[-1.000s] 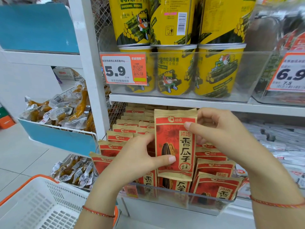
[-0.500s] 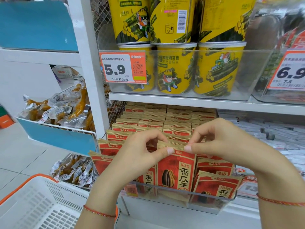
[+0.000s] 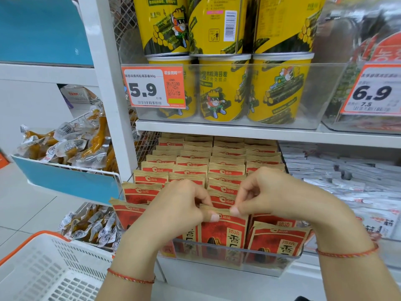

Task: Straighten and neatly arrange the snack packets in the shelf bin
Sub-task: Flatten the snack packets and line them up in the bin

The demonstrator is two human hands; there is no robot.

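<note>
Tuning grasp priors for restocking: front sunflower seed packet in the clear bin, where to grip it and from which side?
Probably the tan sealed top strip of the front packet, taken from above. It stands upright with its lower half behind the clear bin wall and packets close on both sides, so only the top edge is free. The left hand and right hand pinch that strip now, thumbs in front.

Upper shelf: yellow seaweed-roll tubs (image 3: 223,88), stacked two high in a clear tray.
Price tags: orange "5.9" tag (image 3: 153,86) on the tray front, left; "6.9" tag (image 3: 373,90) far right.
Left rack: blue-fronted wire bin (image 3: 71,181) heaped with clear-wrapped brown snacks (image 3: 71,144).
Near left: white shopping basket (image 3: 43,268) with an orange rim.
Right, lower shelf: white packets (image 3: 347,177), blurred.
Floor: pale tiles (image 3: 28,205).
</note>
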